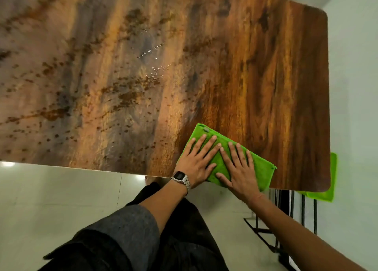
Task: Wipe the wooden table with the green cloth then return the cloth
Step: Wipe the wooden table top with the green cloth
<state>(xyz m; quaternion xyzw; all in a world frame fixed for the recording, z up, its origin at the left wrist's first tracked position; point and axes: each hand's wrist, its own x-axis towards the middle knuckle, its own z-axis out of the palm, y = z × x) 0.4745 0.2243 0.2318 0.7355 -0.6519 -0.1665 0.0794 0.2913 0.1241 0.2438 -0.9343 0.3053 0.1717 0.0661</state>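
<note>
The green cloth lies folded flat on the wooden table, at its near edge toward the right corner. My left hand, with a metal watch at the wrist, presses flat on the cloth's left part, fingers spread. Beside it, my right hand presses flat on the cloth's middle, fingers also spread. The two hands touch at the fingertips. Small water droplets glisten on the table's middle.
A second green cloth hangs below the table's right near corner. Black metal table legs stand under the right end. Pale tiled floor lies below the near edge, with my dark trousers at the bottom.
</note>
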